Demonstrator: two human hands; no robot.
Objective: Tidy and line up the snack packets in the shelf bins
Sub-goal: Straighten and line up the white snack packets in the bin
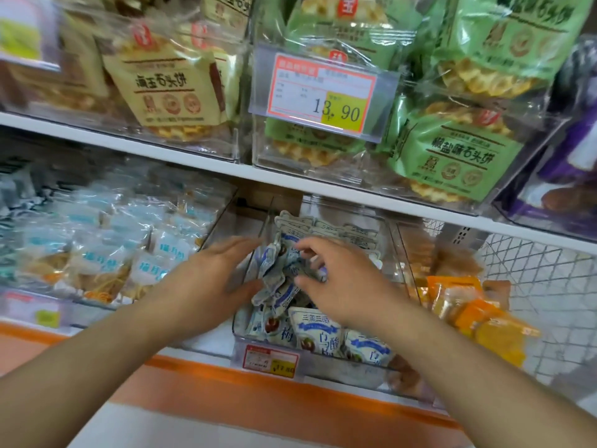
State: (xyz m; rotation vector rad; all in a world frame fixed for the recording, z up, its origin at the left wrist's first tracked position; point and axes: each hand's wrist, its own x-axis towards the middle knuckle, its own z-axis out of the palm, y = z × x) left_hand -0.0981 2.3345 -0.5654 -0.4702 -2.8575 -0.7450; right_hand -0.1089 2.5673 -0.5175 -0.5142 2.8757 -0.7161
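Both hands in clear bin (240, 334) w/ blue-white packets (318, 331) — left hand (206, 279) flat, fingers straight; right hand (336, 279) pinches crumpled packets (274, 270), fingertips partly hidden, blurred.

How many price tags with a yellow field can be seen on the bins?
3: a big price tag on the upper green-packet bin, a small one on the middle lower bin, and a blurred one lower left. Others may be hidden.

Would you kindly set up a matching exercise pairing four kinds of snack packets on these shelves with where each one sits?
Things:
1. green packets
2. beige packets
3. white-and-blue packets
4. orange packets

Places:
A. lower bin, under both hands
B. upper shelf, left
C. lower shelf, far right
D. upper shelf, right of the price tag

Pairs: 1-D, 2-B, 3-A, 4-C
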